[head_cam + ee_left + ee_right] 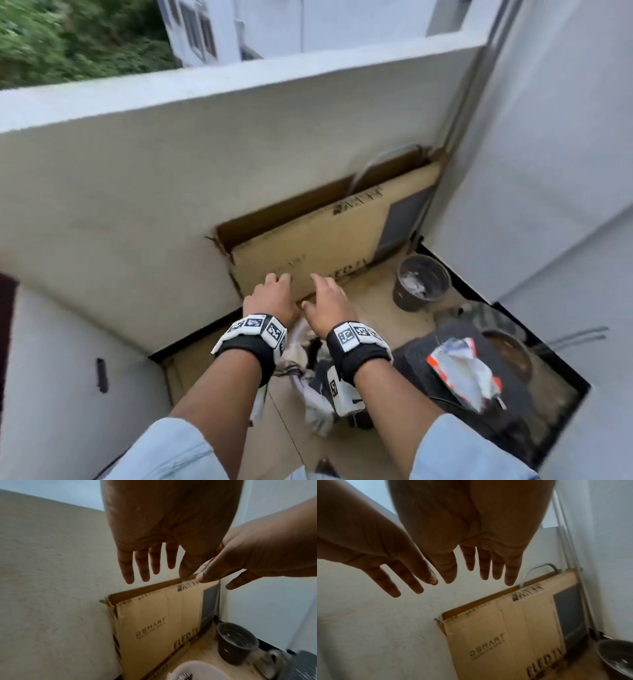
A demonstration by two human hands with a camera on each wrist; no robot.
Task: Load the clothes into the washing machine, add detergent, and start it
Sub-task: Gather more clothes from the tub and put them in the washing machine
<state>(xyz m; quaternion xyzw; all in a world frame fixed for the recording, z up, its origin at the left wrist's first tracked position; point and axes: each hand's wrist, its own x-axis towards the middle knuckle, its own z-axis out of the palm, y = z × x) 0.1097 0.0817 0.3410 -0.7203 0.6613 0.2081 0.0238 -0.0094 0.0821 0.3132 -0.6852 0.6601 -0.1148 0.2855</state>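
Both hands are stretched out side by side over the balcony floor, fingers straight and spread, holding nothing. In the head view my left hand [274, 294] and right hand [329, 301] hover in front of a flat cardboard box [325, 240]. Below and between my wrists lies a heap of pale and dark clothes [318, 411]. In the left wrist view the left hand [154, 561] shows an empty palm, and a white basin rim [202, 668] sits below it. The right hand [488, 563] is equally empty. A crumpled red-and-white packet [462, 373] lies on a dark-topped unit [428, 363] to the right.
The box leans against the balcony parapet [137, 188]. A dark grey bucket [421, 281] stands in the far right corner beside a white wall [548, 171]. Tan floor tiles [370, 301] show between box and bucket. Another white surface [51, 377] is at my left.
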